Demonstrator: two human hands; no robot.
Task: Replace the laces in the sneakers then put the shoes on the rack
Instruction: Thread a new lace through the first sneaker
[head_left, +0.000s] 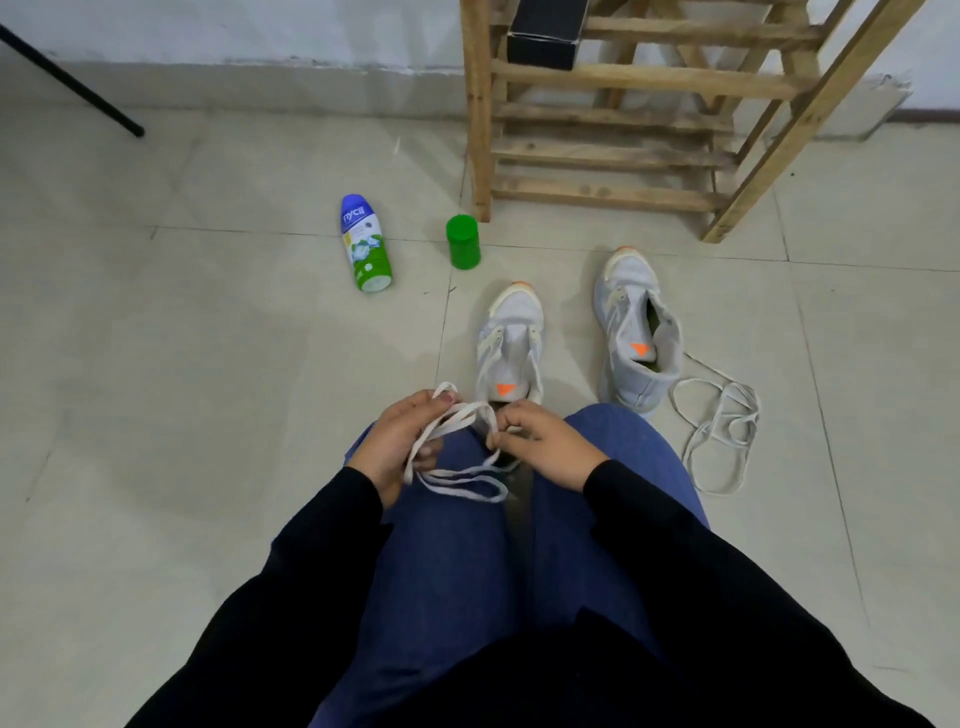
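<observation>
- My left hand (402, 441) is on my side of the wooden rack (623, 119), well short of it. Its fingers are curled round several loops of a flat white lace (457, 475).
- My right hand (545, 447) is just beside the left and equally short of the rack. Thumb and fingertips are pinched together on the same lace.
- The lace runs crosswise between my hands, parallel to the rack's front. Its slack hangs in long loops over my blue-trousered knees.
- The nearer sneaker (511, 348) stands upright on the floor tiles between my hands and the rack's left leg. Its long axis runs from me to the rack, with the toe pointing at the rack.
- It is pale grey-white with an orange toe tip and an orange triangle on the tongue.
- The second sneaker (636, 338) stands in front of the rack's middle, a little closer to it. Its toe also points rackward, and its collar gapes over a dark greenish inside.
- A second white lace (719, 431) lies in loose tangled loops on the floor, on my side of the rack's right leg and touching that sneaker's heel.
- A green jar (462, 241) stands just beside the rack's left leg.
- A blue-and-green bottle (363, 244) lies on its side farther left of that leg.
- A black box (548, 34) sits on an upper shelf of the rack.
</observation>
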